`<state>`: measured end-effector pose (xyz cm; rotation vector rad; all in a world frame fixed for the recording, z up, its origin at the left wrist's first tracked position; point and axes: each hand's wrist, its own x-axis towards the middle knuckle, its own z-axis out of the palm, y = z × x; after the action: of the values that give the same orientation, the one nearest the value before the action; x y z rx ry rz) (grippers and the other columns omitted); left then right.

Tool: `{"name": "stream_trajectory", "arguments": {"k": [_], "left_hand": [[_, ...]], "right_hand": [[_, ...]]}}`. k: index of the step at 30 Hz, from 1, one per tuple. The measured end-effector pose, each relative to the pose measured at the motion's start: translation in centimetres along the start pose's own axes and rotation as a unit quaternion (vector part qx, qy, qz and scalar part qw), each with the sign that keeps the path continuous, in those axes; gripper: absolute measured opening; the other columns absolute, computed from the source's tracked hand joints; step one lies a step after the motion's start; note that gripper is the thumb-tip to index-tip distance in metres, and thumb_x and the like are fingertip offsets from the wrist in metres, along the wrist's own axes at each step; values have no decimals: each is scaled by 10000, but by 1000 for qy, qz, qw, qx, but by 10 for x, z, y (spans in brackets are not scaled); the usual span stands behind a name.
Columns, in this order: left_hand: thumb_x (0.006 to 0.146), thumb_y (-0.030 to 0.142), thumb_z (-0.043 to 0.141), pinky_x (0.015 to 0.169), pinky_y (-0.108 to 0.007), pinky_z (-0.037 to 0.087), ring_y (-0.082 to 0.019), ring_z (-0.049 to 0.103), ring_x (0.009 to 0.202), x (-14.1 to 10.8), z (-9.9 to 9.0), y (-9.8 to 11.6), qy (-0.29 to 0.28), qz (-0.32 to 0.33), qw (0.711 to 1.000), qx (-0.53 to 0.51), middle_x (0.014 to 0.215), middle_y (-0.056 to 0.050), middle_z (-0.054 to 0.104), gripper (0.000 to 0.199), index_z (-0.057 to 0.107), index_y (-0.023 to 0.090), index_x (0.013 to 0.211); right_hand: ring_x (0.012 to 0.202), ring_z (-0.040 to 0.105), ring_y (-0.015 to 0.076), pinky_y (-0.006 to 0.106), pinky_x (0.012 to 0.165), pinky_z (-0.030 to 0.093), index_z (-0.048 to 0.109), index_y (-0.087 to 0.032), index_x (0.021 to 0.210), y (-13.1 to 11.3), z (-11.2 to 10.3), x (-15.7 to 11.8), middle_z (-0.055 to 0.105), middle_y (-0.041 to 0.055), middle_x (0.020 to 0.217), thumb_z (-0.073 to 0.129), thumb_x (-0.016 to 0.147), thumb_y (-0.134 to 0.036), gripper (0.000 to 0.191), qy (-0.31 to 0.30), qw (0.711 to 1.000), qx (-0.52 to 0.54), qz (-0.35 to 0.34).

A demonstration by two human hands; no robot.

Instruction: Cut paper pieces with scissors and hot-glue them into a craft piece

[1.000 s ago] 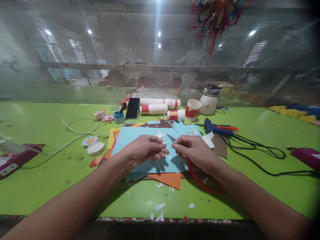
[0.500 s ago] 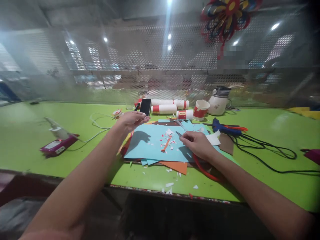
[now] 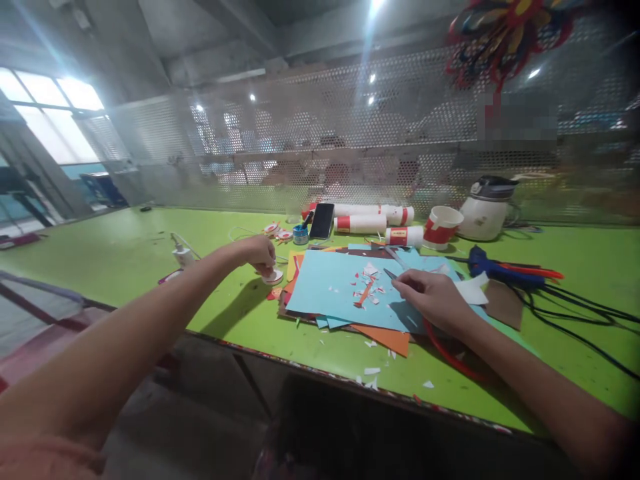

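Observation:
My left hand point(image 3: 261, 255) reaches down to the table left of the paper stack, its fingers closed at a round white piece point(image 3: 273, 277) with a thin dark rim. My right hand point(image 3: 434, 299) is closed around scissors; a grey pointed blade point(image 3: 390, 274) sticks out past the fingertips, and a curved red handle point(image 3: 453, 357) shows below the wrist. Under it lies a light blue sheet point(image 3: 320, 280) on top of coloured paper. Red and white scraps and an orange strip point(image 3: 365, 293) lie on that sheet. A small red and yellow piece point(image 3: 274, 293) is near my left hand.
Behind the paper are a phone point(image 3: 321, 221), a small blue jar point(image 3: 301, 234), white-and-red paper cups point(image 3: 360, 223), an upright cup point(image 3: 443, 228) and a kettle point(image 3: 486, 210). A blue glue gun point(image 3: 493, 267) with black cables lies right. A white plug point(image 3: 183, 255) stands left.
My left hand has moved from above the blue sheet down to the round white piece on its left. The view has turned left. My right hand keeps its place over the sheet.

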<state>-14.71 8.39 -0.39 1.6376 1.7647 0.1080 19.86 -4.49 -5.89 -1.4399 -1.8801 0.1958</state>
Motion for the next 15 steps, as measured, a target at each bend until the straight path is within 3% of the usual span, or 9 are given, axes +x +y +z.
{"name": "stream_trajectory", "arguments": {"k": [9,15], "left_hand": [[889,324,564,827,-427,523,-229,601,1002,-1,8,9,-8,-13,987,159,1194,-92,581,343,553,158,1189],[891,321,559,831,-419,521,-224,599,1005,-12,8,19,47,17,974,219,1206,-92,578,327,562,170,1181]], "right_hand": [[549,549,171,299,553,419,649,-199,708,-4,-4,-2,672,39,623,523,810,-349,221,-11,1000,7,-17],[526,533,180,315,529,405,636,-218,682,-5,-4,-1,665,44,603,523,818,-409,260,-6,1000,10,-20]]}}
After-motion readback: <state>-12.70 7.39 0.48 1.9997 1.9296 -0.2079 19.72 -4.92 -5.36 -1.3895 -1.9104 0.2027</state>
